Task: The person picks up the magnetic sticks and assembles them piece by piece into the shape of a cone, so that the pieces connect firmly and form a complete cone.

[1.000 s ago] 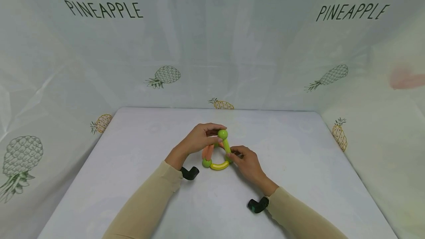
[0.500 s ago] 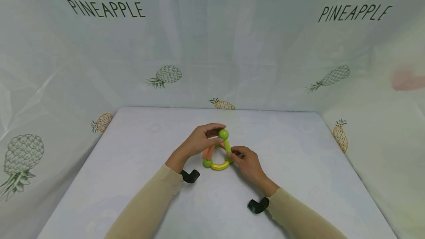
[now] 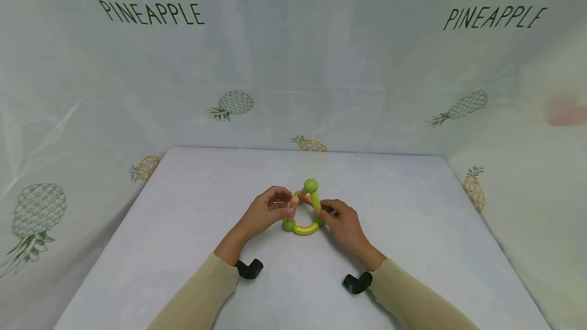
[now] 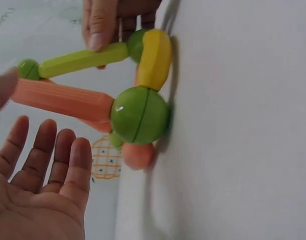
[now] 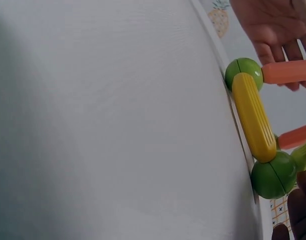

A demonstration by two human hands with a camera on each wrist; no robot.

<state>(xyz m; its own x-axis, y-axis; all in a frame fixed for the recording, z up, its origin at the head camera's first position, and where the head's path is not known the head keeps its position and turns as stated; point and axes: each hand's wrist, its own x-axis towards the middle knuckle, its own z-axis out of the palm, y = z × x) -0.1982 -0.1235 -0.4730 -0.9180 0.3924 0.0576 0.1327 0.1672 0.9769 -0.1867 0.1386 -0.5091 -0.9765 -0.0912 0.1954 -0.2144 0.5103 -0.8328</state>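
Note:
Between the hands stands a small frame of toy rods and green balls. My left hand is at its left side, thumb by the upper end of an orange rod that rises from the front left green ball; the other fingers are spread below, apart from the rod. My right hand pinches the lime-green rod near its lower end. A green ball tops that rod, and another orange rod slopes down from it behind. A curved yellow rod joins the two front balls on the table.
A white table carries the frame, with a pineapple-print cloth hanging behind and at both sides. Black wrist pieces sit under both forearms.
My left hand has come away from the top ball, moving left and toward me. The left orange rod's upper end now shows, apart from that ball. The right hand keeps its grip.

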